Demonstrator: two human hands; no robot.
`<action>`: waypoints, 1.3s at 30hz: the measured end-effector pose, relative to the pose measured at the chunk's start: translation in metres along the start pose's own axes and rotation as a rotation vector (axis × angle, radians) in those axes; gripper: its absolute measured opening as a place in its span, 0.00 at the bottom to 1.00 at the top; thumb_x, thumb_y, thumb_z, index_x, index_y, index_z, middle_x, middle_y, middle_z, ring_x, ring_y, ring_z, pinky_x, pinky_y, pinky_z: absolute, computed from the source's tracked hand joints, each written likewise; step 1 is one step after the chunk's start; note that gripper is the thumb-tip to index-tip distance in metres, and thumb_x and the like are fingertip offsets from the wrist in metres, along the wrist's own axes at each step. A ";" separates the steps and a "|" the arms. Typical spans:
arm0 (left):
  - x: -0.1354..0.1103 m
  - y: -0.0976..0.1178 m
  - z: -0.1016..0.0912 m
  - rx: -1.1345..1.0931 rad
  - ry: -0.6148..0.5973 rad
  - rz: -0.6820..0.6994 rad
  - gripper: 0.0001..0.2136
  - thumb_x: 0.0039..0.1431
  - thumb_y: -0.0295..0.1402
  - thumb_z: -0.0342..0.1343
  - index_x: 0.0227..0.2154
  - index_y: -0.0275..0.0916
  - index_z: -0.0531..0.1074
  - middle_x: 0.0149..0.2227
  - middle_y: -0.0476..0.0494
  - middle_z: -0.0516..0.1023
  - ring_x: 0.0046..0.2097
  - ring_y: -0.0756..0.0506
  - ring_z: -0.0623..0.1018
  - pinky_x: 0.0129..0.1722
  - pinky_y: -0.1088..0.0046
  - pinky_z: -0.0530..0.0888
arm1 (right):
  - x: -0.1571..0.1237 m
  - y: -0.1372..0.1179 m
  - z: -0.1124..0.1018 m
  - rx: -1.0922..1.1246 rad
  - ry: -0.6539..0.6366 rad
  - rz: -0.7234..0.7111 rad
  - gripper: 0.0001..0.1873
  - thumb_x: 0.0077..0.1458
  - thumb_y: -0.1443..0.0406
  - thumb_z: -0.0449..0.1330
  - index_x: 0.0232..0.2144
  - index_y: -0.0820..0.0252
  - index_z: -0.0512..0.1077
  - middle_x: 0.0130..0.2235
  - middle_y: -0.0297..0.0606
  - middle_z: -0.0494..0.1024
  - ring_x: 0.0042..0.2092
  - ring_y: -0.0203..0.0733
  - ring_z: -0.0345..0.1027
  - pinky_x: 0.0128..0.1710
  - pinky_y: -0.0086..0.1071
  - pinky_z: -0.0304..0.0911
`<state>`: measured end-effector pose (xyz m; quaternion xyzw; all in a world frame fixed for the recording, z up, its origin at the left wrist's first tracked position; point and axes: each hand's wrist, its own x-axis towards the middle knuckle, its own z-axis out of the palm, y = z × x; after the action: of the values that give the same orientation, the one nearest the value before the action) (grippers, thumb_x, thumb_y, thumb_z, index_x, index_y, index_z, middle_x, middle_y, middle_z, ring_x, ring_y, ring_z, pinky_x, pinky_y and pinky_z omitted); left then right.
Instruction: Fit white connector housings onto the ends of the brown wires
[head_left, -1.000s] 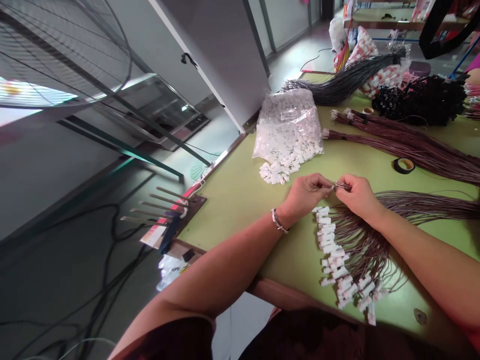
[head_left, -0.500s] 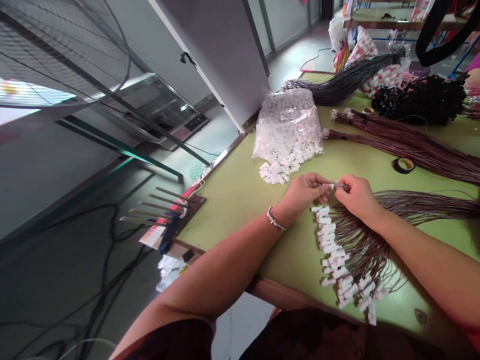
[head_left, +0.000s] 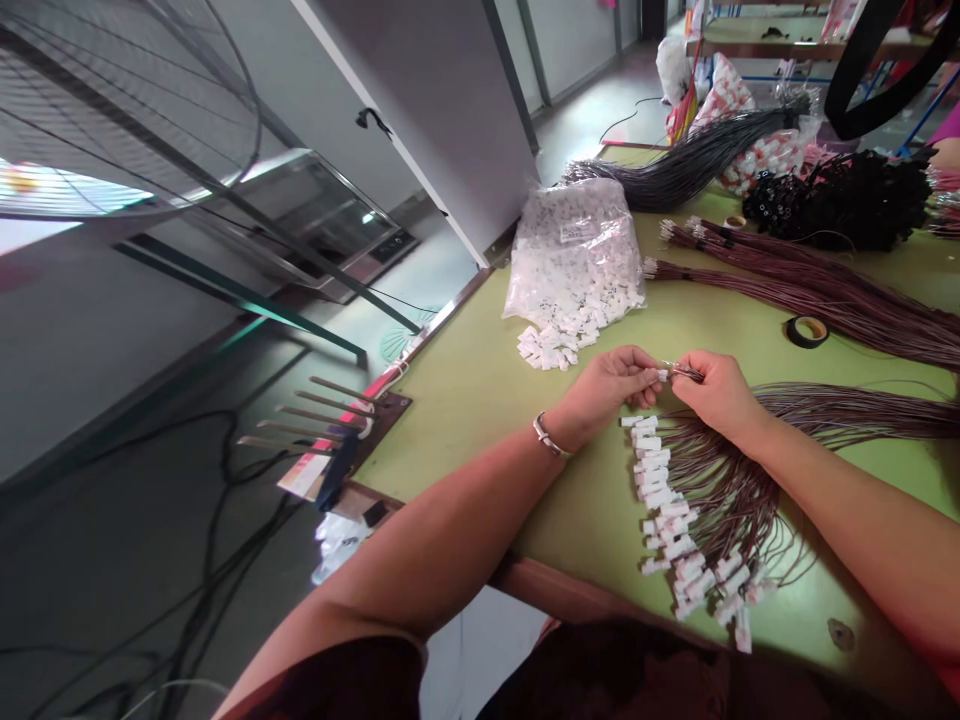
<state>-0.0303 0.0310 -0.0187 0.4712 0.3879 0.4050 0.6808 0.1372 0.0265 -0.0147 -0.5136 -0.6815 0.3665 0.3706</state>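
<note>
Nearest, a ragged column of connectors point(head_left: 658, 495) lies on the tabletop point(head_left: 465, 420), seemingly fitted to brown wires point(head_left: 724, 480) that run off to the right; that share looks done (they overlap too much to count). Just past the column's far end, the left hand point(head_left: 619, 380) pinches a small white piece point(head_left: 663, 376) between thumb and fingers, while the right hand point(head_left: 716, 390), beside it, is closed round a bunch point(head_left: 686, 373) whose tips poke left towards that piece. Whether the piece sits on a wire is too small to tell, so I judge this one under way, with the bunch's other tips probably left to fit. Farther and to the left, loose pieces point(head_left: 551, 346) spill from a bag point(head_left: 574, 240) holding many more, so plenty remains. At the right, beyond a roll of tape point(head_left: 807, 331), brown bundles point(head_left: 787, 285) show pale ends without visible connectors and seem untouched.
</note>
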 end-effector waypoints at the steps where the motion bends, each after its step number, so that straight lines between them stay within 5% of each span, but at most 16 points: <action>1: 0.000 -0.001 0.001 0.010 -0.003 0.023 0.07 0.52 0.28 0.61 0.29 0.33 0.68 0.22 0.51 0.75 0.21 0.57 0.72 0.21 0.82 0.69 | 0.000 0.000 0.000 0.012 -0.003 0.007 0.06 0.41 0.65 0.52 0.16 0.59 0.62 0.18 0.28 0.60 0.22 0.31 0.50 0.22 0.27 0.47; 12: -0.001 -0.003 0.011 0.147 0.098 0.026 0.06 0.53 0.25 0.59 0.27 0.34 0.65 0.15 0.55 0.69 0.16 0.56 0.68 0.17 0.82 0.66 | -0.001 -0.002 0.005 -0.228 0.054 -0.058 0.04 0.40 0.67 0.54 0.18 0.58 0.62 0.18 0.30 0.66 0.23 0.33 0.55 0.25 0.29 0.50; 22: -0.001 0.000 0.005 0.135 0.076 0.089 0.04 0.55 0.25 0.57 0.30 0.35 0.66 0.20 0.52 0.72 0.20 0.56 0.70 0.21 0.80 0.68 | 0.002 -0.006 -0.001 0.005 0.046 0.055 0.06 0.39 0.64 0.52 0.15 0.58 0.60 0.18 0.27 0.57 0.22 0.30 0.48 0.22 0.28 0.45; 34: -0.008 0.000 0.011 0.776 0.100 0.438 0.04 0.55 0.24 0.54 0.30 0.38 0.71 0.21 0.52 0.70 0.27 0.52 0.71 0.31 0.76 0.69 | 0.008 0.001 -0.004 0.162 -0.087 0.144 0.09 0.40 0.60 0.54 0.17 0.59 0.62 0.17 0.25 0.55 0.21 0.29 0.45 0.20 0.27 0.43; 39: -0.003 -0.001 0.010 0.396 0.105 0.186 0.04 0.54 0.29 0.58 0.29 0.36 0.68 0.20 0.52 0.71 0.20 0.54 0.70 0.21 0.79 0.68 | 0.007 -0.001 -0.006 -0.109 -0.048 0.035 0.06 0.45 0.64 0.54 0.20 0.60 0.66 0.18 0.29 0.62 0.22 0.33 0.52 0.23 0.28 0.48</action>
<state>-0.0220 0.0242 -0.0162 0.6077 0.4497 0.4061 0.5134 0.1404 0.0334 -0.0106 -0.5357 -0.7002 0.3476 0.3193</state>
